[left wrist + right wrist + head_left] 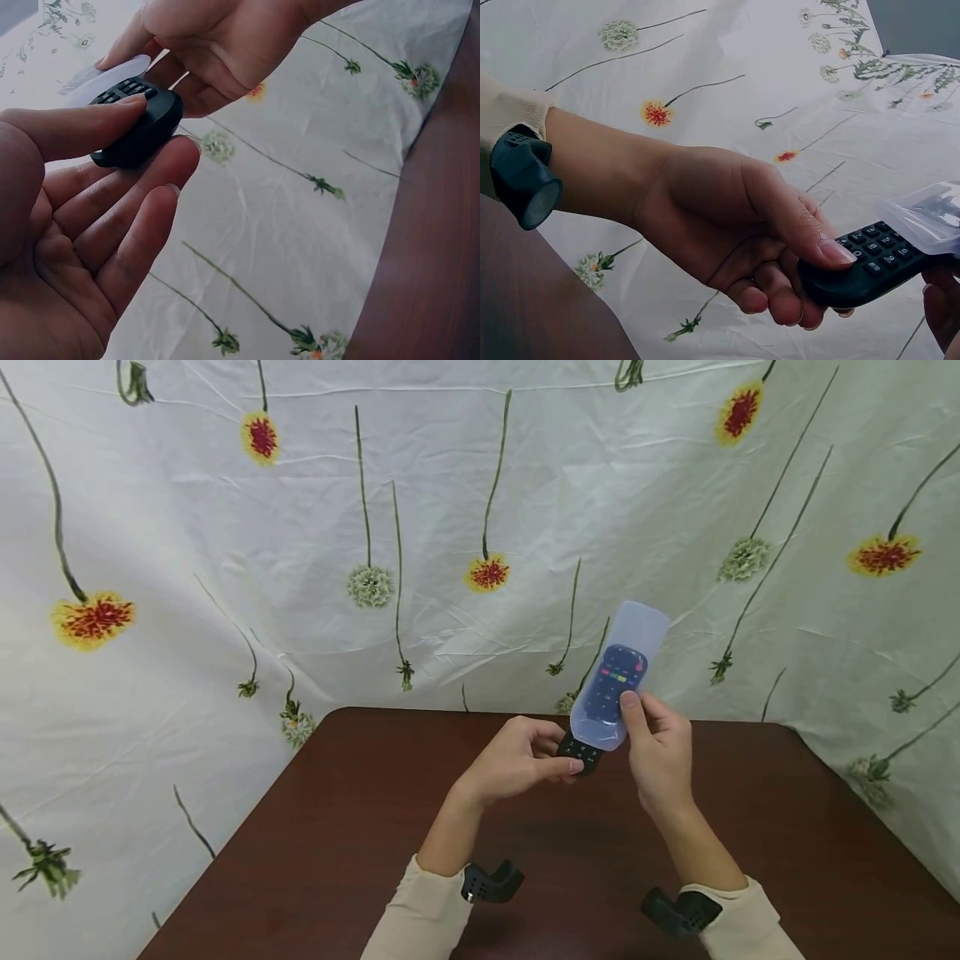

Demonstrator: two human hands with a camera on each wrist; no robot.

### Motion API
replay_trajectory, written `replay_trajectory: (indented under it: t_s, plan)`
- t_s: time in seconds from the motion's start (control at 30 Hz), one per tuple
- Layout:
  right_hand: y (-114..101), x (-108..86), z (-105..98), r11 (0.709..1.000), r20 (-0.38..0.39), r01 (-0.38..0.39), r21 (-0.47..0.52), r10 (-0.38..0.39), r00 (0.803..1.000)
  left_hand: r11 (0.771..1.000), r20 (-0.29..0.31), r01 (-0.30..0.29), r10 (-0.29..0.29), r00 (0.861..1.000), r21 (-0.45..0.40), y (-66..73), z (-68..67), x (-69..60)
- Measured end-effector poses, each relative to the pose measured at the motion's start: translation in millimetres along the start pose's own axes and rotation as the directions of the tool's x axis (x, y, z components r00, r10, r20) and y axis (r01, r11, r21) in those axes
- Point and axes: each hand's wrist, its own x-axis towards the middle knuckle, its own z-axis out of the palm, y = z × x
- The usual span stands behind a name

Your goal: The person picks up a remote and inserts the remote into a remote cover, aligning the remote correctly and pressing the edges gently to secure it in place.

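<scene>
A black remote control (581, 753) is held tilted above the table, its lower end bare and the rest inside a translucent silicone-like sleeve (639, 625). My left hand (517, 762) pinches the bare end, thumb on the buttons and fingers beneath. The right hand (663, 756) grips the sleeve at its right side, thumb on the front. In the left wrist view, the bare end of the remote (150, 124) sits under the left thumb, and the sleeve (112, 76) is partly hidden behind it. Number keys on the remote (877, 262) show up to the sleeve's edge (930, 214) in the right wrist view.
Below the hands lies a dark brown table (360, 827). A white cloth with printed flowers (450, 468) hangs behind it and along its sides. Each wrist wears a black camera band, such as the left one (491, 882).
</scene>
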Motion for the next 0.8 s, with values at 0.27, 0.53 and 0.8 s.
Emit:
replay_trajectory:
  t_s: [0.27, 0.53, 0.8]
  plan:
    - [2.9, -1.4, 1.3, 1.000, 0.026, -0.007, -0.019, 0.008, 1.000, 1.000, 0.004, 0.002, -0.002, 1.000, -0.003, -0.6, 0.0, -0.1]
    - [5.1, -0.8, 1.1, 1.000, 0.030, 0.004, -0.014, -0.004, 1.000, 1.000, -0.007, -0.008, 0.008, 1.000, 0.011, -0.9, 0.5, 0.4]
    - [5.3, -1.1, 2.0, 1.000, 0.029, -0.005, 0.005, 0.005, 1.000, 1.000, -0.007, -0.002, 0.002, 1.000, -0.007, -0.1, 0.9, 0.3]
